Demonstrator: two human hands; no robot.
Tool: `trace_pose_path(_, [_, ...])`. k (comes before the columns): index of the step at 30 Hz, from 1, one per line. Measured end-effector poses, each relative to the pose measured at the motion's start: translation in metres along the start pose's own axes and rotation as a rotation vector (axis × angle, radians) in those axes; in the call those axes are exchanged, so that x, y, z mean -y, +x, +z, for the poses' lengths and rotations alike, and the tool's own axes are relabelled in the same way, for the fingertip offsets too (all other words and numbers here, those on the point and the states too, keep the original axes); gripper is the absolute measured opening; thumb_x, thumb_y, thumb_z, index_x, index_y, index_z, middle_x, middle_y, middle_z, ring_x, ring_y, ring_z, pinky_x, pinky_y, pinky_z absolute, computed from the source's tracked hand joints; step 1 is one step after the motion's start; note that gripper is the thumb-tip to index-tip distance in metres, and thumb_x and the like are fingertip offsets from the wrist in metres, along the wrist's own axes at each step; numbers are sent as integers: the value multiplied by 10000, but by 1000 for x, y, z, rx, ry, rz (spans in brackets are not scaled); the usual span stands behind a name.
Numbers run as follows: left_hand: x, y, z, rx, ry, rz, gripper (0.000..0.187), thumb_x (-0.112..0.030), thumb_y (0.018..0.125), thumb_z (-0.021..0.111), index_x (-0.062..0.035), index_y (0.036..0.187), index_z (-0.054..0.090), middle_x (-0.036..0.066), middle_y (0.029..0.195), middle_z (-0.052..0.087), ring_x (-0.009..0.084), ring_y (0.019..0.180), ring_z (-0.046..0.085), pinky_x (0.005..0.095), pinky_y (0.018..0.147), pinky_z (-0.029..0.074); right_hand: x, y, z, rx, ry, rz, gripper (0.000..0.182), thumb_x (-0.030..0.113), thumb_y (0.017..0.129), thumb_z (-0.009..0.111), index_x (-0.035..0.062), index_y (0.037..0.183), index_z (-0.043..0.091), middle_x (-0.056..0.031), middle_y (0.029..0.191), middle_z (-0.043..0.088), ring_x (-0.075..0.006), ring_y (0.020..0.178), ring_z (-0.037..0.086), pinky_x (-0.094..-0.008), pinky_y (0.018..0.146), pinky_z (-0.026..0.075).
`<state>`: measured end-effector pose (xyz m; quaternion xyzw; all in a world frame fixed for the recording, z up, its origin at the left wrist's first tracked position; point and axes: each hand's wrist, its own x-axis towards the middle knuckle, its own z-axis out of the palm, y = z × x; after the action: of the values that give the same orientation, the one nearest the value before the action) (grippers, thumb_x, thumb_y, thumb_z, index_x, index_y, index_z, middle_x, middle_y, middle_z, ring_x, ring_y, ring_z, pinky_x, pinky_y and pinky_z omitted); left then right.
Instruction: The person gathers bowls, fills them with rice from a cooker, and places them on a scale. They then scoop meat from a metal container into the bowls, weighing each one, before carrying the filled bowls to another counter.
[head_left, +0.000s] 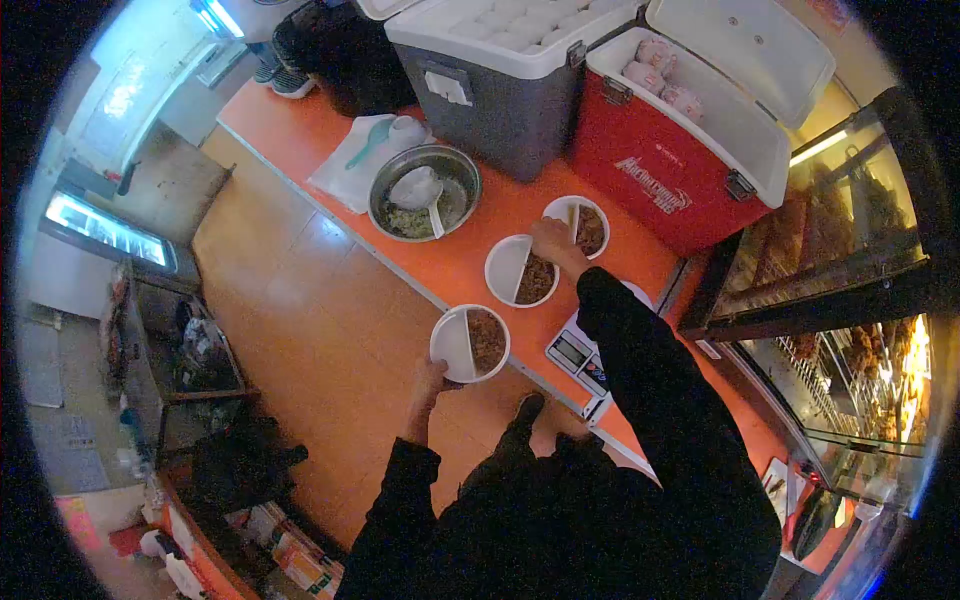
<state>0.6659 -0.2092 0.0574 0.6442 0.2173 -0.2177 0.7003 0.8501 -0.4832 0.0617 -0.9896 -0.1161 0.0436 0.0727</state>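
Observation:
In my left hand (432, 385) is a white round bowl (453, 345) with a divider, its right half filled with brown minced food. It is held by the rim, beyond the table's front edge. My right hand (557, 247) is closed at the near left rim of a far divided bowl (602, 215), which also has brown food on its right side; its fingertips are partly hidden. Just below that hand a middle divided bowl (505, 272) stands on the orange table, with brown food in one half. My right sleeve partly covers a digital scale (576, 352).
A steel bowl (382, 212) of pale green food holds a white ladle (436, 220). Behind stand a grey cooler (500, 105) with white contents and a red cooler (630, 150) with wrapped items. On the right is a lit glass display case (850, 260). The orange table (440, 262) ends at a metal-trimmed edge.

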Motion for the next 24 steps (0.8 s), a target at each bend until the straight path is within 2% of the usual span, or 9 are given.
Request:
trace_pose_path(1, [-3,-1,1,4,12,-5,419,-39,715,382,54,1122,348,205,917,513,296,677,580,362,494,540,-13,9,30,-69,8,-45,167,137,648,521,11,731,591,-197,729,582,-315,739,578,-436,633,455])
trace_pose_path(5, [5,10,-2,57,-9,-3,417,-30,701,378,51,1110,365,197,894,523,290,665,582,361,486,539,-19,7,26,-191,-2,-216,160,144,640,487,13,666,575,-171,705,568,-332,653,556,-443,602,444])
trace_pose_path(8, [-14,-5,7,41,-15,53,413,-25,700,374,54,1105,367,190,882,528,284,649,583,356,478,536,-16,15,8,127,-13,-119,182,120,611,520,-23,707,581,-207,752,577,-317,745,568,-418,648,450])
trace_pose_path(11, [-3,13,1,41,70,-16,416,-25,704,373,40,1115,362,183,880,528,278,628,584,354,465,532,-22,10,6,64,16,-160,192,140,598,535,-21,685,590,-203,754,578,-326,727,566,-424,648,443])
trace_pose_path(14, [-6,7,9,10,61,-17,411,-27,705,381,28,1113,369,184,884,523,275,614,583,355,459,531,-38,20,3,99,-57,-225,216,165,586,553,-25,678,596,-204,748,577,-332,709,565,-433,635,437])
trace_pose_path(17, [-2,13,9,66,54,-29,406,-27,709,391,21,1111,373,176,874,525,266,605,582,350,455,530,-55,20,3,47,-119,-333,238,178,576,561,-26,691,600,-203,742,576,-331,708,564,-427,626,434])
trace_pose_path(20, [-2,11,10,113,32,36,427,-31,711,398,22,1132,347,168,883,526,257,610,581,342,456,528,-58,20,-12,194,-31,-195,239,196,578,560,-18,675,601,-206,741,573,-316,703,566,-418,613,432])
trace_pose_path(23, [-2,13,10,124,112,-24,423,-62,732,421,21,1134,321,168,900,516,255,650,581,338,458,529,-53,12,-40,155,-156,-323,231,207,588,550,-8,656,602,-208,706,569,-310,663,569,-413,594,435])
trace_pose_path(24, [-1,13,9,143,93,23,418,-75,736,433,20,1128,321,169,905,512,255,659,580,337,458,529,-49,6,-55,158,-113,-270,229,209,592,547,-6,649,602,-206,690,568,-310,647,568,-411,581,435])
